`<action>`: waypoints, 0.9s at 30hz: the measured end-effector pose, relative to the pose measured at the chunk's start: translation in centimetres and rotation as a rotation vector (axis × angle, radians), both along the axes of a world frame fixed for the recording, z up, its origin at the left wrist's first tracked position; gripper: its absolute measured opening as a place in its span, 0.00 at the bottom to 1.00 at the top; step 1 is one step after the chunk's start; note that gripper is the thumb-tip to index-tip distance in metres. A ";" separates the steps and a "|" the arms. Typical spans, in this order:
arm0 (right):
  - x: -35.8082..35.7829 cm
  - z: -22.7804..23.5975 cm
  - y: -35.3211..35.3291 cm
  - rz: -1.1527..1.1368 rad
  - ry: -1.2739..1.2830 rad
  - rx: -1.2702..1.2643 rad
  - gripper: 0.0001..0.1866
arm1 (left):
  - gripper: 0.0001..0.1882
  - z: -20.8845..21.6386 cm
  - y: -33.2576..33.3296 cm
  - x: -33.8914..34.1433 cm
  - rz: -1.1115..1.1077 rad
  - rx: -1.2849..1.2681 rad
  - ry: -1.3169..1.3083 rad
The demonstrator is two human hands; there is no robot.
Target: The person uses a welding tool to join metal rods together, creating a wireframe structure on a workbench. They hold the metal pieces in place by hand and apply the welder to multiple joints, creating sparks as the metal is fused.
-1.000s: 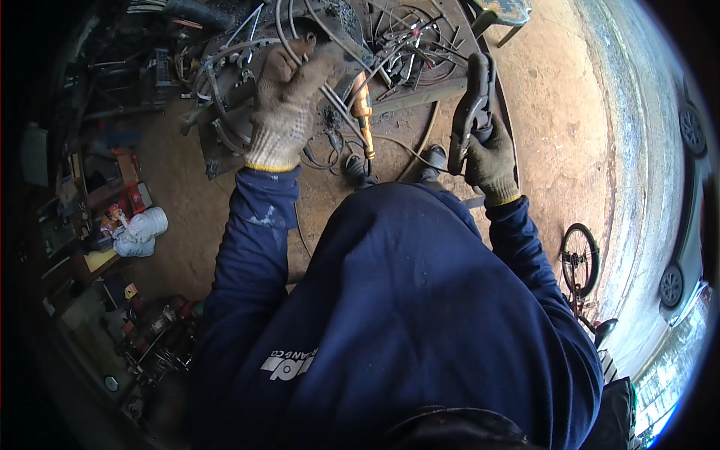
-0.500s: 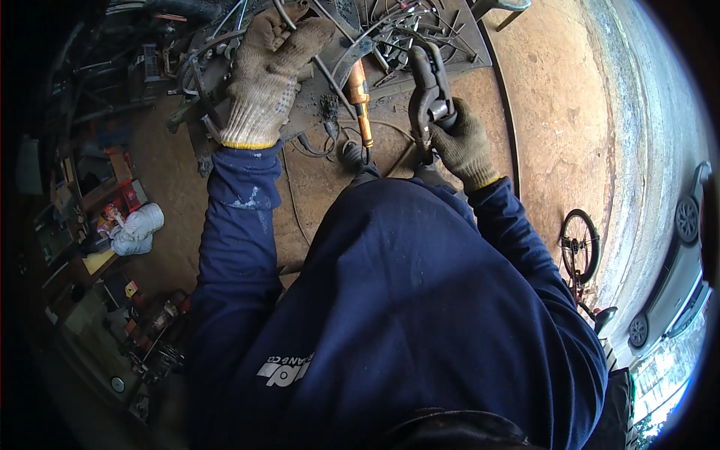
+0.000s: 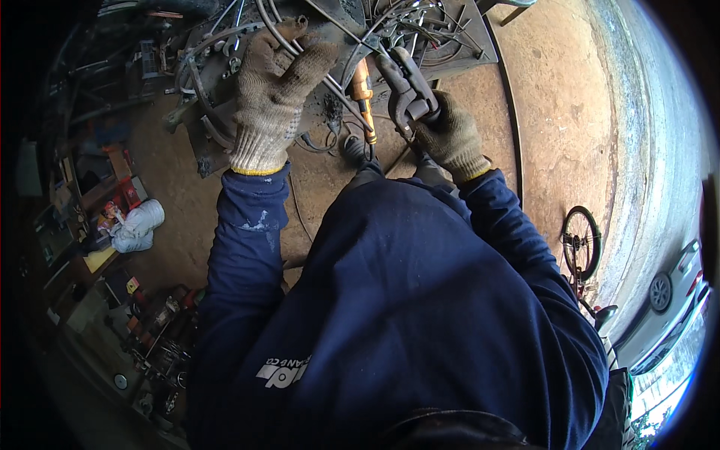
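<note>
Head view: left hand in a knit glove lies flat, fingers spread, on bent metal rods at 11 o'clock, gripping nothing. Right hand, gloved, at 1 o'clock, is closed round a dark clamp tool whose jaws point up toward the scrollwork. An orange-handled torch lies between the hands on the metal bench. A white bag at 9 o'clock, a bicycle at 3 o'clock.

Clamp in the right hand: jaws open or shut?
Cannot tell. The right hand grips the dark clamp by its handles; its jaw end blends into the metal rods.
</note>
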State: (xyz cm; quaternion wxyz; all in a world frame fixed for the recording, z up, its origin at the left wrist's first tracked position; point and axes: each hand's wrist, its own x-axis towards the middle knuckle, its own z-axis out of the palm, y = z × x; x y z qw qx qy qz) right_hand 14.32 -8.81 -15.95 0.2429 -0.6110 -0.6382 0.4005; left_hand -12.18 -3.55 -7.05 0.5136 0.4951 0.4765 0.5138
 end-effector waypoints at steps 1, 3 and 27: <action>-0.1 0.1 0.1 0.001 -0.010 -0.008 0.28 | 0.23 0.0 0.2 0.0 0.000 -0.013 -0.052; -0.2 0.1 0.1 -0.002 -0.017 -0.020 0.27 | 0.23 -0.1 0.7 0.1 -0.011 -0.044 -0.200; -0.3 -0.1 0.6 0.023 -0.059 0.044 0.23 | 0.17 1.6 0.3 2.3 -0.048 0.162 0.299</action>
